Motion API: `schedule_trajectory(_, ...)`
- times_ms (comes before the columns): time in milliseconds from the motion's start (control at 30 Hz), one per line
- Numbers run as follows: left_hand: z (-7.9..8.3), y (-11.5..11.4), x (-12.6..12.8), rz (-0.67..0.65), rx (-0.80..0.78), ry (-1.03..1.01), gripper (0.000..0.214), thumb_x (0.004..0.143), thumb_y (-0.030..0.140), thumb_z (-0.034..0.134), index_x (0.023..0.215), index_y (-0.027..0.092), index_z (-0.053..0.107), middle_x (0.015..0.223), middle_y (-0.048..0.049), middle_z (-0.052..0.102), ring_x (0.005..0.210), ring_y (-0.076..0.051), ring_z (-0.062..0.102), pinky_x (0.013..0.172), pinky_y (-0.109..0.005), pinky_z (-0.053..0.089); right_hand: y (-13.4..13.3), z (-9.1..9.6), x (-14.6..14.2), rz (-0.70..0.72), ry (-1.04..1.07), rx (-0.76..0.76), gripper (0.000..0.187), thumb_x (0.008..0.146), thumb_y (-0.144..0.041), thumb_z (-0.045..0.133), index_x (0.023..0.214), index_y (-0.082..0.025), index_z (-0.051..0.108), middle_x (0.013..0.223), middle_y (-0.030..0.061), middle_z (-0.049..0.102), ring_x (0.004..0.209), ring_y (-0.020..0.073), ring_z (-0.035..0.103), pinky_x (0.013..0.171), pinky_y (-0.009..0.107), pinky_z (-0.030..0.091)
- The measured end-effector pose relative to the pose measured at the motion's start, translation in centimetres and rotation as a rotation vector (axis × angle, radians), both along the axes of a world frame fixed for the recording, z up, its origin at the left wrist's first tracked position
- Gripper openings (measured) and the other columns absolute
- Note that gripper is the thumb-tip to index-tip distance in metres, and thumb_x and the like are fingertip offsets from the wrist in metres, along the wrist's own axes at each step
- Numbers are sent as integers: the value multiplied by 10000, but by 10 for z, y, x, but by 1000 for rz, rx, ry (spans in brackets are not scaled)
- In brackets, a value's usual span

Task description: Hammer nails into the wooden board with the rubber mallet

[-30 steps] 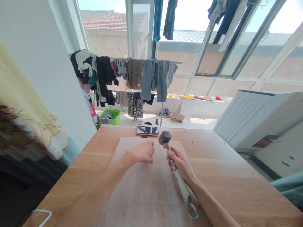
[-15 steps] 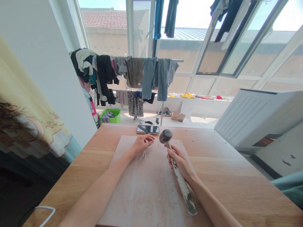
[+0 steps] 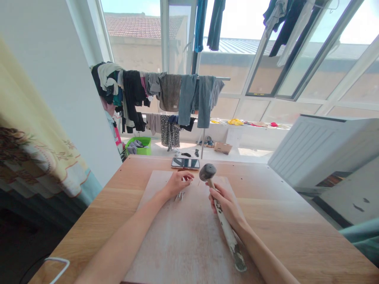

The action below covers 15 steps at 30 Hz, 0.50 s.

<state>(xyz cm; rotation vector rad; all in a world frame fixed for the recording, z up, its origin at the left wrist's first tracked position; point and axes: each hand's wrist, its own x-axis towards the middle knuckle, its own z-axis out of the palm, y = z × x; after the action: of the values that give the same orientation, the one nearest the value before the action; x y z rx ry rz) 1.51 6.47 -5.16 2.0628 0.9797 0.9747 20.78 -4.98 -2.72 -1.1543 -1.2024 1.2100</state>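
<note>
My right hand grips the pale, paint-worn handle of a rubber mallet, whose dark head hangs just above the far part of a whitish board. My left hand rests on the board to the left of the mallet head, fingertips pinched together on a small nail I can barely make out. A few loose nails lie on the board just under that hand.
The board lies on a wooden table. A phone lies flat at the table's far edge. A drying rack with clothes stands beyond, a green basket on the floor, a white cabinet at the right.
My left hand has moved from a fist near the board's middle forward toward the mallet head, uncovering the loose nails. The mallet has hardly moved.
</note>
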Motion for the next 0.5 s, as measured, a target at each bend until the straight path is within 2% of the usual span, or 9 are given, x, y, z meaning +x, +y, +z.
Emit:
schedule_trajectory(167, -2, 0, 0, -11, -18, -34, 148, 784, 188, 641, 884, 152, 744, 776, -17, 735, 692, -116, 614, 667, -210, 450, 3, 9, 2, -20, 11, 33, 496, 815, -537, 637, 1111, -141, 604, 562, -76, 511, 360, 70, 449, 352, 194, 334)
schedule_trajectory(367, -6, 1, 0, -15, 4, -58, 123, 795, 189, 646, 868, 151, 737, 773, -22, 729, 678, -109, 593, 655, -205, 446, 7, 42, -7, -51, 24, 61, 420, 824, -499, 635, 1059, -152, 602, 562, -73, 521, 358, 66, 455, 347, 187, 307)
schedule_trajectory(433, -7, 1, 0, -26, 11, -55, 110, 783, 170, 649, 851, 154, 734, 757, -17, 722, 669, -108, 591, 647, -203, 447, 8, 45, -16, -60, 30, 70, 394, 827, -503, 620, 1027, -165, 598, 559, -78, 512, 362, 63, 454, 353, 184, 310)
schedule_trajectory(500, -8, 1, 0, -35, 17, -51, 131, 773, 147, 646, 874, 156, 729, 751, -12, 719, 661, -106, 591, 643, -201, 450, 9, 40, -25, -66, 28, 70, 367, 819, -504, 621, 969, -170, 593, 567, -74, 517, 370, 60, 456, 358, 180, 321)
